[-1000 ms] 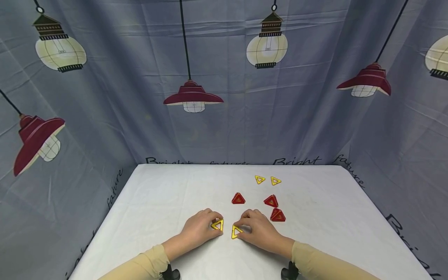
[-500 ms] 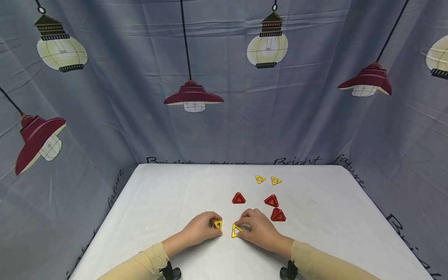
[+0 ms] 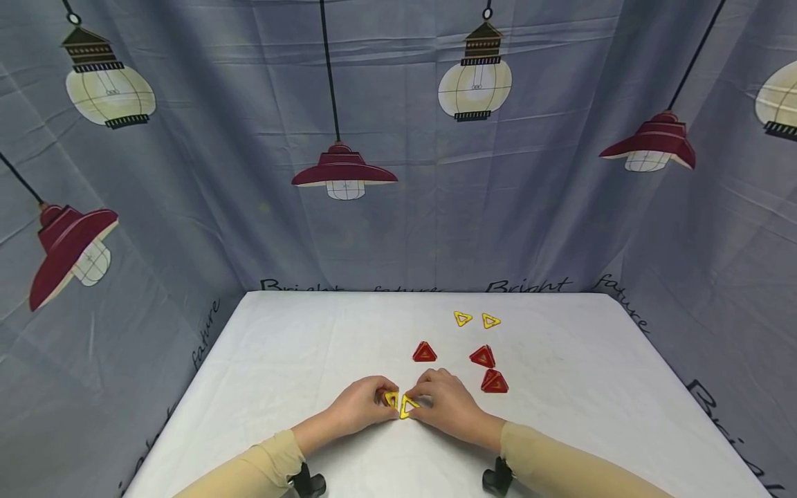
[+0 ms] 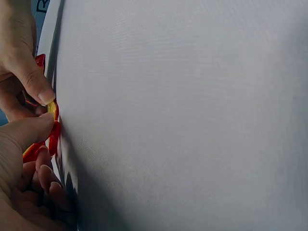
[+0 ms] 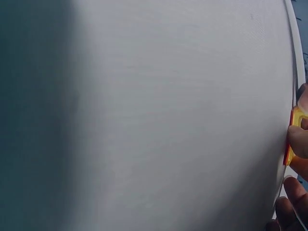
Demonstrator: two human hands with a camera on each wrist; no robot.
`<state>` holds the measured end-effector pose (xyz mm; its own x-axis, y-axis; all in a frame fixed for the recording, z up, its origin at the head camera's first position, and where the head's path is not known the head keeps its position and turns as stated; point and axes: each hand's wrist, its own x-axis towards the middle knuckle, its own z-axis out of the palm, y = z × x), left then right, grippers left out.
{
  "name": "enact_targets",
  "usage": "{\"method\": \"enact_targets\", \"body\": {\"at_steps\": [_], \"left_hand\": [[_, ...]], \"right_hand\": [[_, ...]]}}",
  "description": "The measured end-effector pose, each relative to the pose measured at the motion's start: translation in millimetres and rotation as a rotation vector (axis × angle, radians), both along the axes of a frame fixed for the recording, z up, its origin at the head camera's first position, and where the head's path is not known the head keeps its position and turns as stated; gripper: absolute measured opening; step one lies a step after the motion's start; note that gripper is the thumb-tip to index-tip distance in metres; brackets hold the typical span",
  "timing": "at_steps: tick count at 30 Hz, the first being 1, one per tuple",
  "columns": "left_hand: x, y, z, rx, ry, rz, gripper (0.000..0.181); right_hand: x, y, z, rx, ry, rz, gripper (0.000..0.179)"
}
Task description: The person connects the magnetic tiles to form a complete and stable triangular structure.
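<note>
My left hand (image 3: 364,401) pinches a small yellow triangular frame (image 3: 396,401) between thumb and fingers, tilted so that it looks narrow in the head view. Facing it, my right hand (image 3: 445,401) pinches a second yellow triangular frame (image 3: 403,408) by its right side. The two frames stand side by side with a thin gap between them in the head view. In the left wrist view, red plastic (image 4: 54,137) shows at the left hand's fingertips, beside a yellow edge (image 4: 51,108) under the other thumb. Fingers hide part of both pieces.
Farther back on the white table (image 3: 299,346) lie two yellow triangular frames, one left (image 3: 463,319) and one right (image 3: 490,321). Nearer are red triangular pieces: one alone (image 3: 425,352), and two close together right of it, a back piece (image 3: 482,356) and a front piece (image 3: 495,381).
My right hand has moved left with its frame, narrowing the gap to the left one. The left hand's frame has turned and looks narrower than a second ago. The other pieces lie unmoved.
</note>
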<state>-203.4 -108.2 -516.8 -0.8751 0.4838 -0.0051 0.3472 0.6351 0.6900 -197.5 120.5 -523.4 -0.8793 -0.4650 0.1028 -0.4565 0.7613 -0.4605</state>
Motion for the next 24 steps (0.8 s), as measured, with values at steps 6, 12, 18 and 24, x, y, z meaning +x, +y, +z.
{"method": "enact_targets", "body": {"at_steps": [6,12,18,24], "left_hand": [[0.0,0.3,-1.5,0.009,-0.024,-0.001,0.042],[-0.6,-2.8,-0.1,0.047,-0.061,-0.009,0.044],[-1.1,-3.2,-2.4,0.089,-0.067,0.013,0.036],[-1.5,-3.2,-4.4,0.055,0.003,-0.027,0.04]], "right_hand": [[-2.2,-5.1,0.6,-0.009,-0.032,-0.007,0.028],[-2.9,-5.7,1.6,-0.012,-0.033,-0.022,0.028],[-2.2,-5.3,0.3,-0.018,-0.002,-0.016,0.027],[-1.7,-4.5,-1.1,-0.025,0.0,-0.003,0.026]]}}
